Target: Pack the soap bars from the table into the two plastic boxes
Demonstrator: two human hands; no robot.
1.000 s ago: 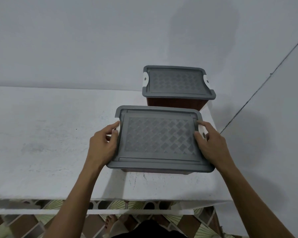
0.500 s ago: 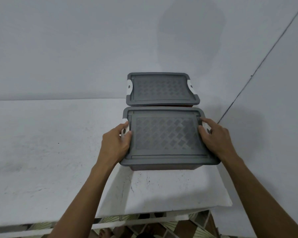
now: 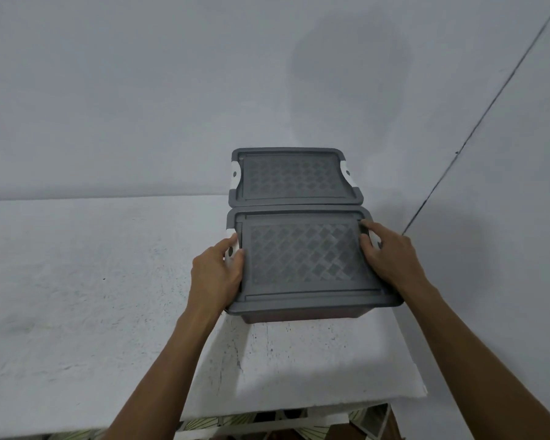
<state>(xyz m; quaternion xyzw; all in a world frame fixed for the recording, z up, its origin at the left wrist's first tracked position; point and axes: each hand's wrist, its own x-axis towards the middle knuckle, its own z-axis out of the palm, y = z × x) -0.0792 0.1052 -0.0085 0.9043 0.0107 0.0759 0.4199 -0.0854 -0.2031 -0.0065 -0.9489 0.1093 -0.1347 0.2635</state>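
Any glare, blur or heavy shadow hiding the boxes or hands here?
Head view: soft, even light; near box, far box, left hand and right hand all sharp. Head view: mild sheen on the near box's lid, soft shadows on the wall and table.

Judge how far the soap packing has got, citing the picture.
Apparently done: the near box and far box are both lidded shut; no soap shows on the table. In hand: left hand and right hand grip the near box's ends. Left: probably just releasing it.
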